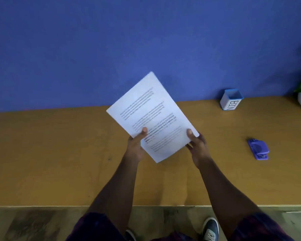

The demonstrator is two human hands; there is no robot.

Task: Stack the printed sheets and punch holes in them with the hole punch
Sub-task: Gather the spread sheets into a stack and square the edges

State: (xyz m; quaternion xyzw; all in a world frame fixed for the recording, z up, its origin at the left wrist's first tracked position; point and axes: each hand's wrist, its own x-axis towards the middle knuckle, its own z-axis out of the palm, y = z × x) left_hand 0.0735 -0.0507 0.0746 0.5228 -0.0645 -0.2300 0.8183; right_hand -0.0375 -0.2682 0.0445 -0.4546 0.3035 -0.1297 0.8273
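Above the tan wooden table (59, 153), our left hand (135, 146) and right hand (197, 146) pinch the white printed sheets (153, 117) by thumbs only, so loose pages could splay before reaching the purple hole punch (258, 149) at far right.

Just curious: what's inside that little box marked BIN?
Only the BIN box's blue inner walls near its open top show. Its bottom is hidden by its own front wall, so any contents cannot be seen.

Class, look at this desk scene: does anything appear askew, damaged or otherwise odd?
Nothing damaged or spilled. The printed sheets are tilted only because both hands, left hand and right hand, hold them up.
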